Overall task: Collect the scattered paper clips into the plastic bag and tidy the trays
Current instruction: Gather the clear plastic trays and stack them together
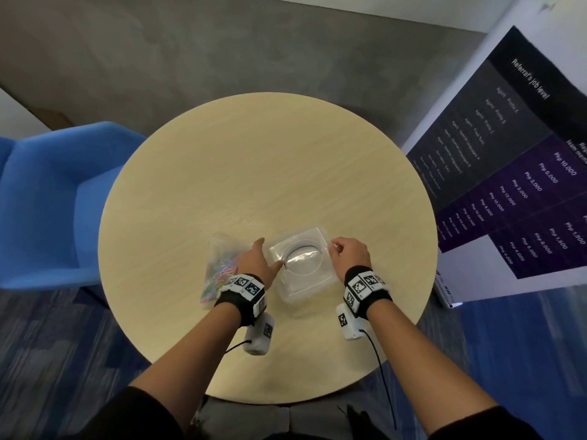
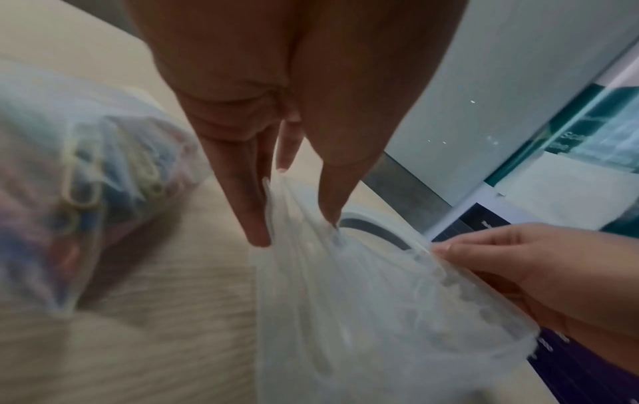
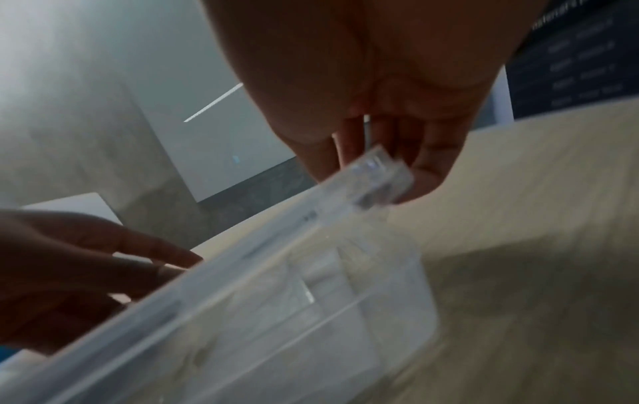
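Note:
A clear plastic tray (image 1: 313, 285) with a round hollow sits on the round table near my side. My left hand (image 1: 272, 253) pinches its left rim between thumb and fingers; the left wrist view shows that same hand (image 2: 297, 227) on the tray (image 2: 363, 300). My right hand (image 1: 333, 249) pinches the tray's far right corner, and the right wrist view shows this hand (image 3: 377, 180) on the tray (image 3: 276, 314). A clear plastic bag (image 1: 219, 265) full of coloured paper clips lies just left of my left hand, and this bag (image 2: 86, 191) is blurred in the left wrist view.
The beige table (image 1: 254, 169) carries only the bag and tray. A blue chair (image 1: 47, 201) stands to the left. A dark printed banner (image 1: 508, 169) leans at the right. Grey floor lies beyond the table.

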Demonstrator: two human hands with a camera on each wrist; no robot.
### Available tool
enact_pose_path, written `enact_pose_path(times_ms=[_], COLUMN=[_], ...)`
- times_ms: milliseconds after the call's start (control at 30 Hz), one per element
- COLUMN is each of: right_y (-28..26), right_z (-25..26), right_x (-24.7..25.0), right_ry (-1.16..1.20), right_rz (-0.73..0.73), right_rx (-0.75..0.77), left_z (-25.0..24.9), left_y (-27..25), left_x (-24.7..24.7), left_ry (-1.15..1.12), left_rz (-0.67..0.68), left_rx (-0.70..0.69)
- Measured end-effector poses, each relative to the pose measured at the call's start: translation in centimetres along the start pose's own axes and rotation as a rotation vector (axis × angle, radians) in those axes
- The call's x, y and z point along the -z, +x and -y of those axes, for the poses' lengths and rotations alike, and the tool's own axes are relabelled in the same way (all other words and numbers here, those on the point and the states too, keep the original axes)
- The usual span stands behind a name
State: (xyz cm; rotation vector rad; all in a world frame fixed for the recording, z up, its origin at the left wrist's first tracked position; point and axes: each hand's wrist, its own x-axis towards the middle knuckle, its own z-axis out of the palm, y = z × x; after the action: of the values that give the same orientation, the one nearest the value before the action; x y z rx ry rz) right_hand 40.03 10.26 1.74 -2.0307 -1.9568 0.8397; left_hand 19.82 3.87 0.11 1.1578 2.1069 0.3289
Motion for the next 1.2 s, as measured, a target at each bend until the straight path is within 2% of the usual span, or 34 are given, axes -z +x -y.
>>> enact_pose_path(times_ms=[133, 300, 433, 633, 800, 933, 1100, 1200], right_y=[-0.7, -0.9, -1.9, -1.9, -1.0, 0.3, -0.2, -0.1], right_z=[-0.6, -1.7, -2.9, -2.7, -1.9, -2.2, -2.0, -2.2], right_x=[0.4, 0.5, 0.6, -0.3, 0.9, 1.0, 1.0, 0.9], right_ry=[-0.031, -0.104, -0.033, -0.106, 0.050, 0.286, 0.388, 0.365], right_rz=[-0.035, 0.208, 0.147, 0.191, 0.268, 0.226, 0.156, 0.142], right_rx=[-0.001, 0.087, 0.142, 0.026, -0.150, -0.289, -0.363, -0.362], left_z=[-0.2, -0.1, -0.6, -1.1, -0.6, 0.5, -0.4, -1.6], left_y=[0.1, 0.6, 1.1, 1.5, 1.8, 1.9, 1.7, 1.7], left_x=[0.2, 0.4, 0.8, 0.8, 1.2, 1.6, 1.3, 1.2], left_ry=[-0.158, -0.255, -0.306, -0.190, -0.294, -0.452, -0.327, -0.191], left_rz=[-0.029, 0.035, 0.006, 0.039, 0.007, 0.090, -0.023, -0.021], left_rx=[0.012, -0.001, -0.010, -0.018, 0.076, 0.162, 0.113, 0.087])
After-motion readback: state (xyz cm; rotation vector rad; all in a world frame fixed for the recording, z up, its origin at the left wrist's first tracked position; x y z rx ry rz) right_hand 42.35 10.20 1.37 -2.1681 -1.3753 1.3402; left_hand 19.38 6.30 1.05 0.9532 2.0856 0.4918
